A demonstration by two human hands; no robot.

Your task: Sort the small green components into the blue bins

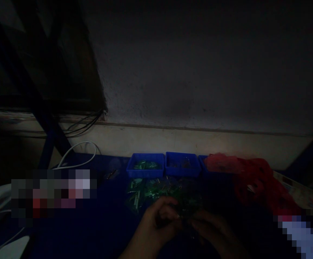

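Note:
My left hand (160,223) is closed in front of the small packets, thumb and fingers pinched together. Close beside it, my right hand (215,228) has its fingers bent inward in deep shadow. Small shiny glints show between the fingertips, but what they pinch is too dark to make out. Just beyond both hands lies a heap of clear packets (156,190) with green and metallic-looking pieces. Behind the heap stand a blue bin (145,175) holding green pieces and another blue bin (183,173) with small pieces inside.
A third blue bin (202,167) is partly covered by red netting (261,180) on the right. The blue tabletop (91,230) meets a wall (199,90) at the back. A white cable (77,144) loops at the left. Blurred patches hide things on both sides.

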